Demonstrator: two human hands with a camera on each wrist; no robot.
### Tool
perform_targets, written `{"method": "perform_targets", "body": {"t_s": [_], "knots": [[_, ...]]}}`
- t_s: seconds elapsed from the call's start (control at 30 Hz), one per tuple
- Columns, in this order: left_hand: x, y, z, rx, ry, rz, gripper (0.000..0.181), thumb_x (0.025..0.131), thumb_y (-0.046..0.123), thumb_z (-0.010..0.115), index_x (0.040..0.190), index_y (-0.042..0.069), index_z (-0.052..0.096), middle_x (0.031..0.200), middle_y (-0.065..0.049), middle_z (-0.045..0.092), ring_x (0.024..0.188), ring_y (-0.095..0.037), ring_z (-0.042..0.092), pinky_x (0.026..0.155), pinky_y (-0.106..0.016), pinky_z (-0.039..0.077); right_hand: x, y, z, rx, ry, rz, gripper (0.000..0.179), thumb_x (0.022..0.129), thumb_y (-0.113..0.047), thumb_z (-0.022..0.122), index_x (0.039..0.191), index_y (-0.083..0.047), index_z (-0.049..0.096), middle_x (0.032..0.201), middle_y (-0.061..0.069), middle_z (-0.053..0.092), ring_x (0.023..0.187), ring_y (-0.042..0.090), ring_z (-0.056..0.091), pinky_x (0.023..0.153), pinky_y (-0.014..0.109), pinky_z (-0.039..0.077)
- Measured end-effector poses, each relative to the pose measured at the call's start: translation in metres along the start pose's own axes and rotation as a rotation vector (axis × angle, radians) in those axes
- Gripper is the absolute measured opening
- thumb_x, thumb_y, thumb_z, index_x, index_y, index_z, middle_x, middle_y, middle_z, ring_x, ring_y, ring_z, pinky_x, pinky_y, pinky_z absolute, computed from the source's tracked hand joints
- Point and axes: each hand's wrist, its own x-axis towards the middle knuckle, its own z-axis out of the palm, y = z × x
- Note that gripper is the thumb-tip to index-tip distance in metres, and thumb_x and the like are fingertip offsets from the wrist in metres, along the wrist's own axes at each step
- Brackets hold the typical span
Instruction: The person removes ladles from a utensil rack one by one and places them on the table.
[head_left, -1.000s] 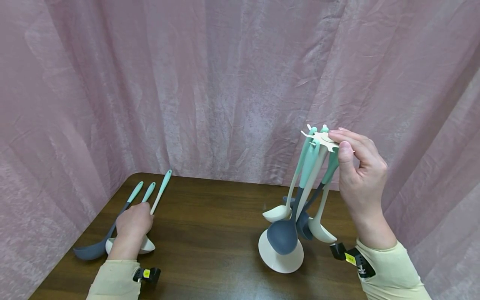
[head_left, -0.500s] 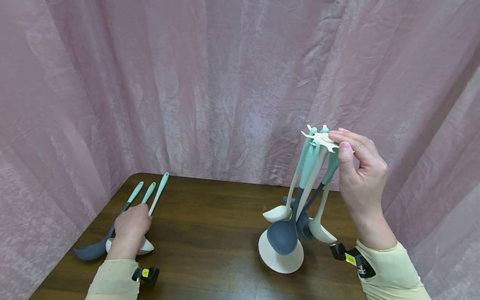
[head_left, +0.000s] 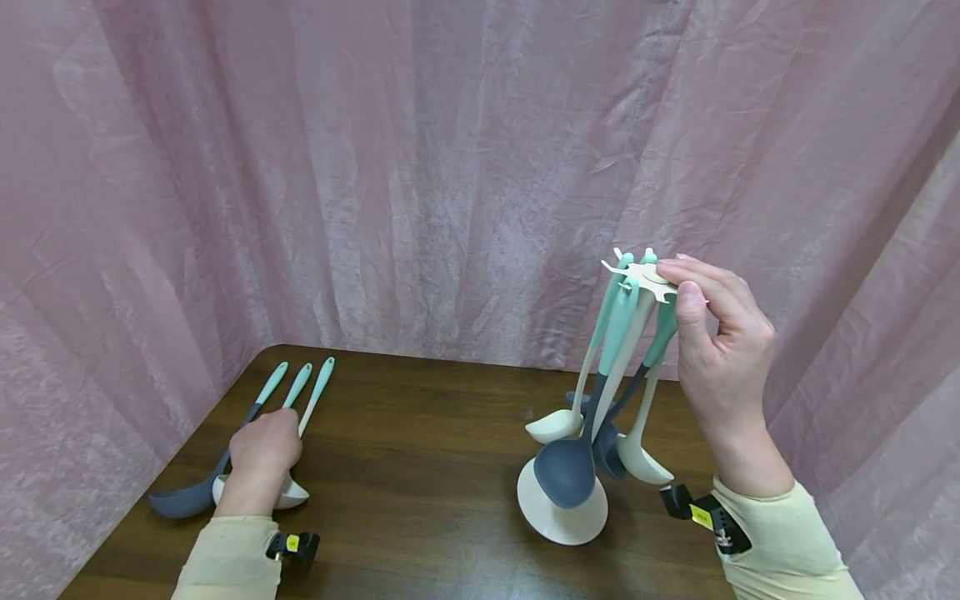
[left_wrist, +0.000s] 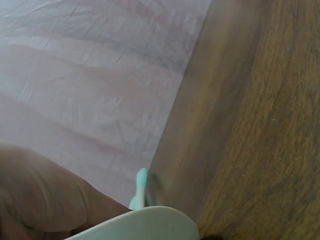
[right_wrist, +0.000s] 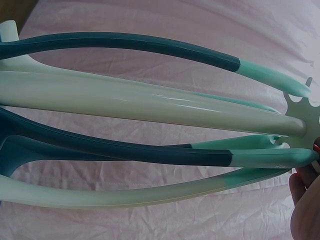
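Note:
At the left of the table, my left hand (head_left: pixel 265 446) grips a white ladle (head_left: pixel 293 494) with a mint handle; the hand covers its middle. In the left wrist view, fingers (left_wrist: pixel 45 195) lie against the pale bowl of this ladle (left_wrist: pixel 155 225). My right hand (head_left: pixel 723 358) pinches the top hook disc of a white utensil stand (head_left: pixel 562 525) between thumb and fingers. From the stand hang a dark blue-grey ladle (head_left: pixel 564 473), a white ladle (head_left: pixel 555 426), another white utensil (head_left: pixel 643 462) and other dark utensils, partly hidden.
Left of my left hand lie a dark blue-grey ladle (head_left: pixel 183 502) and a second white-headed utensil (head_left: pixel 218 489) with mint handles, side by side. The brown wooden table (head_left: pixel 420 467) has its back edge against a pink curtain (head_left: pixel 480 183).
The mint handle end of the ladle in my left hand has dropped and come nearer the table and the neighbouring handles. The left hand has shifted slightly left. My right hand stays on the stand.

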Motion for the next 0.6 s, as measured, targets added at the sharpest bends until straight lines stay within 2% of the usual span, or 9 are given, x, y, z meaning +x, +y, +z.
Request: {"method": "perform_targets", "body": {"t_s": [0.6], "knots": [[-0.0003, -0.0002, -0.0010, 0.010, -0.028, 0.007, 0.004, 0.100, 0.001, 0.069, 0.101, -0.002, 0.068, 0.086, -0.016, 0.065, 0.077, -0.035, 0.062, 0.069, -0.054, 0.052, 0.0002, -0.0017, 0.0015, -0.001, 0.009, 0.006, 0.028, 0.108, -0.015, 0.064, 0.113, 0.003, 0.084, 0.115, 0.017, 0.081, 0.123, 0.027, 0.072, 0.110, 0.034, 0.051]]}}
